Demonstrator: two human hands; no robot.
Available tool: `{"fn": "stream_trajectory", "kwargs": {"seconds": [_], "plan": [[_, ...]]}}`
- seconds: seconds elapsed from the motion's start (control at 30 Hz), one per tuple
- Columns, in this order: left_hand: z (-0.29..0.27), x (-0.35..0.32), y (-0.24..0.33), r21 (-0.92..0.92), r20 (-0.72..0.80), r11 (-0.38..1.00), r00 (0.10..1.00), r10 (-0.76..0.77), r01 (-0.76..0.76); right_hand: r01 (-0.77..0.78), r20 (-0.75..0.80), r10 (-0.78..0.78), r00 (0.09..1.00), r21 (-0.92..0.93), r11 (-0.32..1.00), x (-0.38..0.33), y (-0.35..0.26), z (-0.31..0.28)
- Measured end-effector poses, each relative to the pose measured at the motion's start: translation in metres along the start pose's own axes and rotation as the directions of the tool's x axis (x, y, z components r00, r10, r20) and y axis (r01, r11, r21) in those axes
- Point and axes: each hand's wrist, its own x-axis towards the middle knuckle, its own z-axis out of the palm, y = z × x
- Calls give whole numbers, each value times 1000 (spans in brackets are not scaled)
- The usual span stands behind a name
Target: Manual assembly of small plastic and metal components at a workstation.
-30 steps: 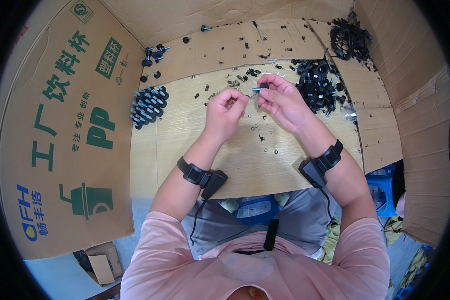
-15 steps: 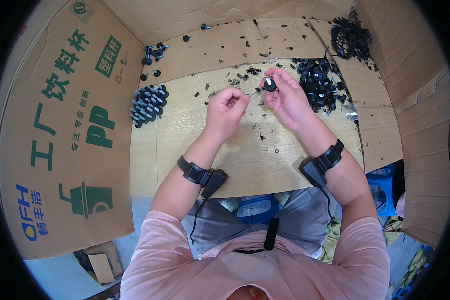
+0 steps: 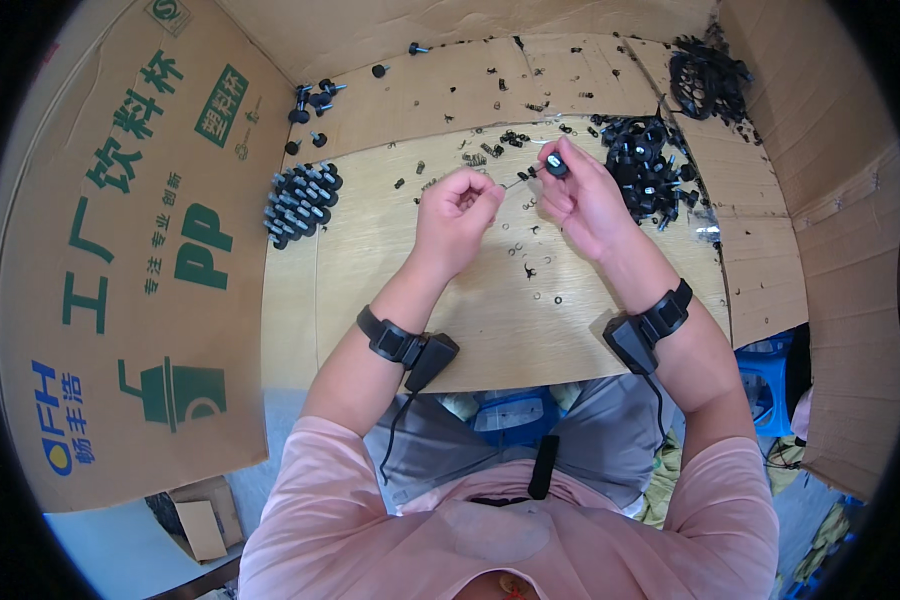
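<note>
A: Where is the knob (image 3: 557, 164)?

B: Over the table (image 3: 400, 330), pinched between the fingers of the right hand (image 3: 592, 200), its pale end facing the camera.

A: And the left hand (image 3: 453, 222)?

B: Toward 8 o'clock from the knob, fingers closed on a thin rod (image 3: 513, 184) that points toward 2. Whether its tip touches the knob, nobody can tell from here.

A: With the knob as the clock's centre, what lies around?

B: A dark pile (image 3: 642, 170) sits at 3, just beside the right hand. Springs (image 3: 475, 160) lie near 9, small rings (image 3: 558, 300) at 6. Farther out toward 9, upright bolts (image 3: 302, 205) stand packed together.

A: What about 2 o'clock?

B: A black tangle (image 3: 705, 85), well apart from both hands.
</note>
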Motion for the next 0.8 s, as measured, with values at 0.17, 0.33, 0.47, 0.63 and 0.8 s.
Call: {"fn": "stream_trajectory", "kwargs": {"seconds": [0.17,0.33,0.47,0.63,0.8], "plan": [[0,0,0,52,8,999,1000,14,-14,-92,-107,88,990,-33,995,-3,-1,3],[-1,1,2,-6,-48,1000,999,16,-17,-94,-63,83,995,-201,975,-5,-3,5],[-2,2,2,-53,-103,998,994,28,-34,-122,-46,115,992,-173,977,-5,-3,1],[-6,7,2,-142,-160,990,987,-12,-11,-92,-83,67,994,-349,933,-3,2,4],[-9,0,10,-277,46,961,999,15,-2,15,-206,-194,959,-649,761,2,9,8]]}}
